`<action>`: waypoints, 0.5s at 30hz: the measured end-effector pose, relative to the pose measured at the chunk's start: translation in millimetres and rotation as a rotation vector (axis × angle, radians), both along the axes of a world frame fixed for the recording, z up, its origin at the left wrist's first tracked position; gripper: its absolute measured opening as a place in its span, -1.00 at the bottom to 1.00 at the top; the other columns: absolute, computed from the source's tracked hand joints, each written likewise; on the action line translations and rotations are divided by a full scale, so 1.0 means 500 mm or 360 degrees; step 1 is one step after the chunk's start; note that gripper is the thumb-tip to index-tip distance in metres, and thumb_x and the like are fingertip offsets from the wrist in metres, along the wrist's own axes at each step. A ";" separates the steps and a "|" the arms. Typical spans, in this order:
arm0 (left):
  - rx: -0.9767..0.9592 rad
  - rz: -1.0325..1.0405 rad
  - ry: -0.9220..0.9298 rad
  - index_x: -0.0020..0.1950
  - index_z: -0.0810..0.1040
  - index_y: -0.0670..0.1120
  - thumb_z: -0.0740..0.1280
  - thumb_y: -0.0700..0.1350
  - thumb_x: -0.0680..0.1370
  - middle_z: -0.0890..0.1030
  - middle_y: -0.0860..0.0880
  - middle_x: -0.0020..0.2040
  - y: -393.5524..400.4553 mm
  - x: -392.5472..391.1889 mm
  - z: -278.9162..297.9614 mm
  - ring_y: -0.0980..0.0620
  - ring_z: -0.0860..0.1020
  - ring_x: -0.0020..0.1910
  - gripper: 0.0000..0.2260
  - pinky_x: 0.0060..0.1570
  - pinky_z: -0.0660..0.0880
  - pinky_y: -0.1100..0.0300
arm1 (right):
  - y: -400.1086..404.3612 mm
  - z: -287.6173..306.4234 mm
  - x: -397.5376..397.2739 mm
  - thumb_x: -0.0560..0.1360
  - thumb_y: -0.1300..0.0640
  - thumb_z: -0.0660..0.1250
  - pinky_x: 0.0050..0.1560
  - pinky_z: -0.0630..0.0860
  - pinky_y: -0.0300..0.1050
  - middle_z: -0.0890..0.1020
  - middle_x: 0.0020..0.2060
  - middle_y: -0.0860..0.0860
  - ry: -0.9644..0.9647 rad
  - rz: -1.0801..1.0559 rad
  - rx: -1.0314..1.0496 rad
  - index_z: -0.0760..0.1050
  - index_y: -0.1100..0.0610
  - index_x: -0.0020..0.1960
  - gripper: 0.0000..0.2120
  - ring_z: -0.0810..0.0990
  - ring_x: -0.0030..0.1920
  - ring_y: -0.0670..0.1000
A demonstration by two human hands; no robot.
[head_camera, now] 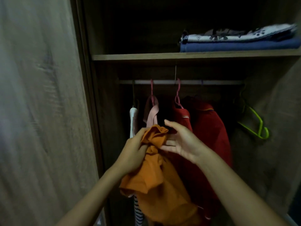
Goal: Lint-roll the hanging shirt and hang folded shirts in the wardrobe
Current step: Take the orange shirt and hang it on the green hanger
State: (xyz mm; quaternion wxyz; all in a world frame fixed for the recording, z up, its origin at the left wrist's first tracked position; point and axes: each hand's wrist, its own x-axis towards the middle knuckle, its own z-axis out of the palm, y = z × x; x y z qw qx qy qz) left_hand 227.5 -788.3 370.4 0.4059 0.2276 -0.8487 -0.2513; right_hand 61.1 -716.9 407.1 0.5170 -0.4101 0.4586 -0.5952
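The head view looks into an open wardrobe point(101, 111) in dim light, its pale wood door filling the left of the frame. In the lower centre, the left hand point(135, 152) grips a bunched orange shirt point(156, 176), its fingers curled round the gathered cloth near the top, while the rest of the shirt hangs down toward the bottom edge of the frame. The right hand point(180, 141) is just beside it on the right, palm turned toward the shirt, fingers spread wide and relaxed, the fingertips touching or nearly touching the cloth; it holds nothing. Behind the hands, across the middle of the frame, a rail point(187, 82) runs the width of the wardrobe. From it hang two pink hangers point(177, 95): the one on the left carries a pale pink garment point(152, 115), the one on the right a red shirt point(208, 128) that fills the centre right. At the far left of the rail hangs a white garment point(133, 121), and below the orange shirt a striped cloth point(138, 214) shows at the bottom edge. At the right of the frame a bare green hanger point(254, 123) hangs tilted near the side wall. Above the rail, a shelf point(146, 57) crosses the upper part of the frame and bears folded cloth at the upper right: a flowered white piece point(236, 35) on top of a blue one point(236, 47).
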 end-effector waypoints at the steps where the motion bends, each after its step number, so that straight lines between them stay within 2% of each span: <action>1: 0.0089 0.0024 0.0041 0.31 0.42 0.08 0.19 -0.15 0.63 0.60 0.16 0.07 -0.001 -0.003 0.009 0.35 0.54 0.06 -0.72 0.01 0.40 0.51 | 0.006 -0.001 0.000 0.51 -0.05 0.35 0.02 0.64 0.09 0.66 0.07 0.14 0.0242 -0.0083 -0.0020 0.43 0.00 0.29 -0.62 0.68 0.05 0.11; 3: 0.0296 0.0020 0.0113 0.31 0.43 0.10 0.17 -0.03 0.64 0.60 0.16 0.06 -0.002 -0.011 0.027 0.34 0.55 0.03 -0.74 0.02 0.43 0.41 | 0.020 -0.001 0.004 0.47 -0.07 0.38 0.06 0.63 0.07 0.67 0.06 0.03 0.0630 -0.0202 -0.0104 0.38 -0.10 0.34 -0.54 0.67 0.06 0.00; 5: 0.0426 0.0008 0.0191 0.30 0.45 0.12 0.13 0.03 0.64 0.61 0.08 0.06 -0.005 -0.023 0.048 0.20 0.58 0.03 -0.74 0.05 0.48 0.24 | 0.033 0.002 0.010 0.44 -0.10 0.42 0.01 0.64 -0.07 0.66 0.05 -0.06 0.0806 -0.0109 -0.0172 0.32 -0.19 0.35 -0.47 0.67 0.02 -0.13; 7: 0.0580 0.0066 0.0216 0.30 0.45 0.10 0.09 0.11 0.64 0.62 -0.03 0.08 -0.013 -0.040 0.071 0.03 0.60 0.03 -0.71 0.03 0.53 0.13 | 0.040 0.004 0.015 0.39 -0.08 0.47 -0.11 0.61 -0.23 0.65 0.07 -0.08 0.0903 0.0005 -0.0191 0.20 -0.29 0.39 -0.33 0.67 -0.01 -0.16; 8: 0.0723 0.0045 0.0250 0.34 0.41 0.08 0.08 0.19 0.61 0.61 -0.08 0.12 -0.016 -0.042 0.081 -0.01 0.61 0.03 -0.63 0.00 0.55 0.10 | 0.039 0.004 0.015 0.37 -0.04 0.50 -0.12 0.61 -0.22 0.64 0.07 -0.06 0.0959 -0.0002 -0.0218 0.17 -0.30 0.40 -0.26 0.68 -0.02 -0.12; 10: 0.1076 -0.0181 0.0334 0.42 0.34 0.10 0.04 0.34 0.55 0.59 -0.12 0.17 -0.011 -0.044 0.096 -0.03 0.64 0.03 -0.47 -0.13 0.60 0.13 | 0.032 0.002 0.008 0.36 0.10 0.53 -0.04 0.65 -0.02 0.66 0.01 0.02 0.1044 -0.0148 -0.0281 0.21 -0.26 0.40 -0.23 0.70 -0.05 -0.01; 11: 0.1175 -0.0296 0.0355 0.38 0.38 0.14 -0.01 0.36 0.55 0.58 -0.09 0.16 -0.011 -0.042 0.102 -0.02 0.63 0.04 -0.48 -0.16 0.60 0.17 | 0.028 0.003 0.004 0.37 0.18 0.52 -0.01 0.65 0.08 0.67 -0.02 0.05 0.1026 -0.0226 -0.0300 0.25 -0.22 0.38 -0.27 0.70 -0.06 0.04; 13: 0.1221 -0.0452 0.0290 0.28 0.45 0.16 -0.08 0.35 0.55 0.54 -0.06 0.13 0.002 -0.047 0.122 -0.03 0.55 0.09 -0.49 -0.07 0.55 0.16 | 0.027 0.008 -0.010 0.40 0.29 0.47 -0.03 0.65 0.11 0.69 -0.04 0.10 0.0849 -0.0296 -0.0298 0.33 -0.13 0.34 -0.36 0.71 -0.08 0.09; 15: 0.1145 -0.0637 0.0279 0.38 0.38 0.05 -0.07 0.28 0.59 0.47 -0.01 0.24 0.006 -0.025 0.110 -0.02 0.51 0.13 -0.49 0.08 0.51 0.08 | 0.029 0.010 -0.020 0.43 0.37 0.41 -0.18 0.66 0.03 0.70 -0.06 0.14 0.0574 -0.0291 -0.0272 0.38 -0.04 0.30 -0.45 0.71 -0.13 0.09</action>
